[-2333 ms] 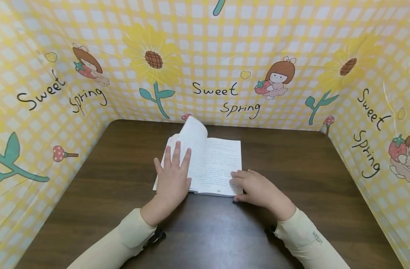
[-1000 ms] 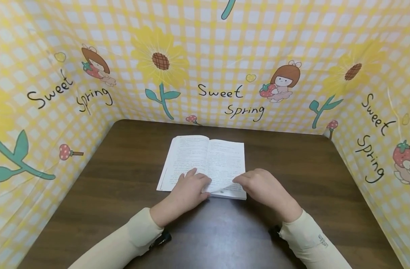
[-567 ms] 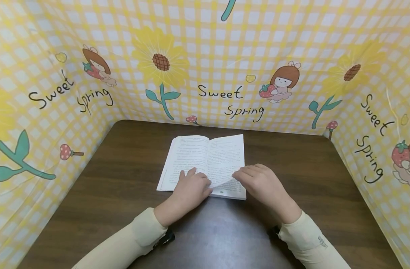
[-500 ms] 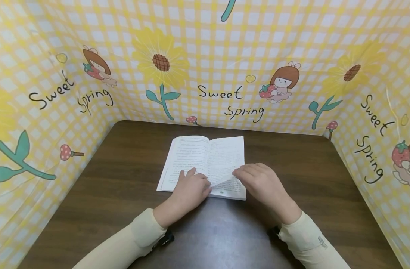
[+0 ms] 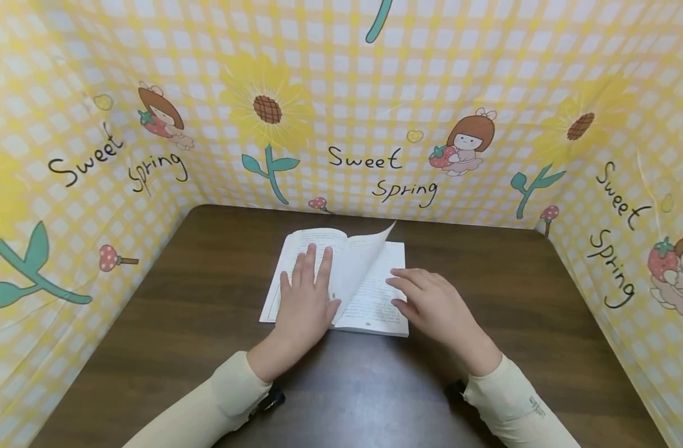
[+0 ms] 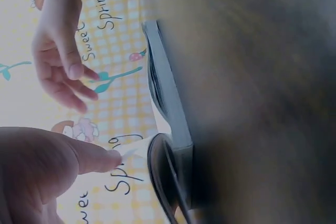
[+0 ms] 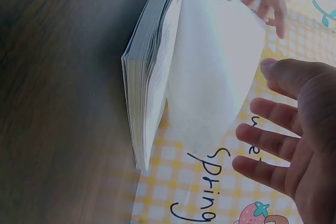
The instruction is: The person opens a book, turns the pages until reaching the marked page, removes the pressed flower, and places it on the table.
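Observation:
A thick paperback book [image 5: 382, 311] lies spread on the dark wooden table [image 5: 341, 398]. One leaf [image 5: 359, 267] stands half turned, its far corner raised and curling leftward. My left hand [image 5: 299, 311] rests on the left-hand pages with fingers straight, its thumb at the leaf's lower corner. In the right wrist view the leaf [image 7: 215, 51] rises from the page block, with the left thumb against it. Beside the right-hand page hovers my right hand [image 5: 436, 311], fingers loosely bent and apart, holding nothing; a gap separates it from the leaf in the right wrist view.
Yellow checked cloth [image 5: 369, 81] with flowers and lettering walls the table at the back and both sides. A dark strap device [image 5: 267, 401] sits under the left wrist. Bare wood surrounds the book.
My right fingers have let go of the leaf and spread. The leaf has swung up and leftward. My left hand has shifted left and flattened over the left page, fingers now stretched out.

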`<act>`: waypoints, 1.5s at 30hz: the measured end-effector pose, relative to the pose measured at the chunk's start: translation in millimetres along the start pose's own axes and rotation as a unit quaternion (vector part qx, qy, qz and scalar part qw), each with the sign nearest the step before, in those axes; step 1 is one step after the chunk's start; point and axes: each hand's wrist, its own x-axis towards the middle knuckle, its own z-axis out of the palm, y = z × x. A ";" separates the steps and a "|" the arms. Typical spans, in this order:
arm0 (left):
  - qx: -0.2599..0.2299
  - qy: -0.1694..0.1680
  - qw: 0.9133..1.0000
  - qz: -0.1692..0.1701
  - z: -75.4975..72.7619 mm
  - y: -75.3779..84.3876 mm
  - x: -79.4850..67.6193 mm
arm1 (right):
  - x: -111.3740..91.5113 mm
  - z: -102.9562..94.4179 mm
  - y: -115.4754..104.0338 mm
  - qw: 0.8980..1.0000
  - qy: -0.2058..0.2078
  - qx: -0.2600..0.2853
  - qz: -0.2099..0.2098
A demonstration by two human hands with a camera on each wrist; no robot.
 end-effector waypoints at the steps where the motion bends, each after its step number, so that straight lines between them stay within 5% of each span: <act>1: 0.012 0.005 1.000 0.003 -1.0 -1.0 -0.5 | 0.2 0.8 -0.4 1.000 -0.010 -0.001 0.003; 10: 0.027 -0.014 0.998 0.056 0.4 -4.1 -1.3 | -3.8 8.4 -2.1 0.990 -0.133 0.006 0.037; 16: 0.046 -0.015 0.997 0.064 1.0 -4.6 -2.4 | -7.5 11.6 -3.1 0.986 -0.165 0.007 0.039; 23: 0.036 -0.068 0.993 0.088 0.9 -4.6 -5.0 | -7.8 12.0 -3.5 0.981 -0.192 0.005 0.040; 34: 0.020 -0.149 0.987 0.062 -1.0 -3.3 -3.9 | -14.0 18.6 -1.0 0.970 -0.236 0.036 0.053; 45: 0.013 -0.182 0.983 0.032 -1.4 -7.1 -5.5 | -15.3 18.5 -0.8 0.966 -0.253 0.037 0.039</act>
